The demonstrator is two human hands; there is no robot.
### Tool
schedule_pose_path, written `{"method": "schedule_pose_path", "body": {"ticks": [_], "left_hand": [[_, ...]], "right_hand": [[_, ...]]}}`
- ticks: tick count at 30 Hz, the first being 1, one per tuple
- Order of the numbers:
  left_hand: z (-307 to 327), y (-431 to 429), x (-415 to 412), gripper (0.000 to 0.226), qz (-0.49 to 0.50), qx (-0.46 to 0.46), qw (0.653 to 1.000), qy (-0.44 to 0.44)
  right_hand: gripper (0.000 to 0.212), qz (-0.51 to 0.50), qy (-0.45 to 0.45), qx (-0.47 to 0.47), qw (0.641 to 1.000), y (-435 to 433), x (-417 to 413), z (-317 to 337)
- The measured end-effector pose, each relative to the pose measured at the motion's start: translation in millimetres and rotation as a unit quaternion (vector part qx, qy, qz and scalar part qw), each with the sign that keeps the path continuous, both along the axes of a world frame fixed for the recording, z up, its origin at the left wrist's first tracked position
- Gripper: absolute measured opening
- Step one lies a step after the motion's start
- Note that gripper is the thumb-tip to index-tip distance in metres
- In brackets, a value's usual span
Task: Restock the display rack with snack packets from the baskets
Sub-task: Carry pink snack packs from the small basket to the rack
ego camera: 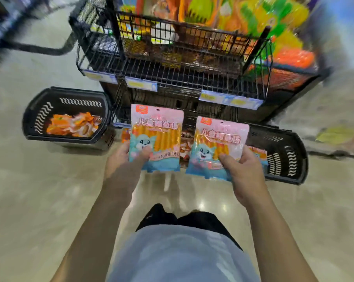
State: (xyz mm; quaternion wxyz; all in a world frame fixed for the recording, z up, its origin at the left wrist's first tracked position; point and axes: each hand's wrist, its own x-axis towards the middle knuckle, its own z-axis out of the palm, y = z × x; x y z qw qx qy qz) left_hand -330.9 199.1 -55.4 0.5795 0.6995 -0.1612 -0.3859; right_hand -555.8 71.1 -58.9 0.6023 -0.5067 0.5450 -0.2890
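Observation:
My left hand [124,159] grips a pink and blue snack packet [157,127] by its lower left corner. A matching pink and blue packet [219,139] is held in my right hand [243,169] at its lower right corner. Both packets face me, upright, in front of the black wire display rack [172,78]. On the floor to the left stands a black basket [39,123] with several orange packets [70,125] inside. The black basket on the right [284,155] holds at least one more pink packet [258,152], mostly hidden behind my right hand.
The rack's upper wire shelf holds brown and yellow packets [172,55]; bright green and orange goods [274,21] fill the top and right side. Blue price tags [229,99] line the shelf edges. Glossy beige floor [50,200] lies all around me.

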Motion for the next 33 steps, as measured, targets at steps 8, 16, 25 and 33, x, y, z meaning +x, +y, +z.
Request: {"method": "schedule_pose_path", "body": {"ticks": [8,16,25,33], "left_hand": [[51,-36,-39,0.008,-0.021,-0.057,0.998,-0.030],[65,-94,-164,0.012,-0.084,-0.051,0.994,-0.040],[59,-150,-331,0.011,-0.176,-0.038,0.982,-0.050],[37,-196,-394,0.013,-0.194,0.016,0.980,-0.031]], "right_hand": [[0.023,-0.018,-0.035,-0.050,0.998,-17,-56,54],[0.025,-0.061,-0.059,-0.067,0.994,-41,-191,78],[0.024,-0.140,-0.054,-0.053,0.987,-62,-359,70],[0.023,-0.209,-0.062,0.017,0.976,-104,-437,41]]}}
